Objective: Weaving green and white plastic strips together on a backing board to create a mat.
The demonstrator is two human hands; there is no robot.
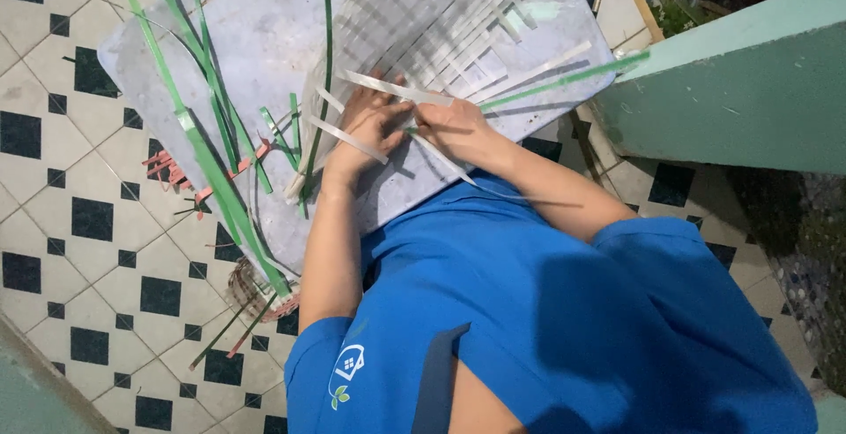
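Note:
A woven mat of white plastic strips (441, 20) lies on a pale grey board (256, 37) set on the floor. My left hand (368, 126) rests on the mat's near edge, fingers pressing loose white strip ends (348, 139). Just to its right, my right hand (454, 127) pinches a white strip (397, 90) that crosses towards the left hand. A long green strip (564, 77) runs from under the right hand out to the right. My blue shirt hides the near part of the board.
Several long green strips (203, 134) and short offcuts lie on the board's left side and spill onto the black-and-white tiled floor (97, 249). Small red scraps (167, 170) lie by the board's edge. A teal ledge (740, 90) stands at the right.

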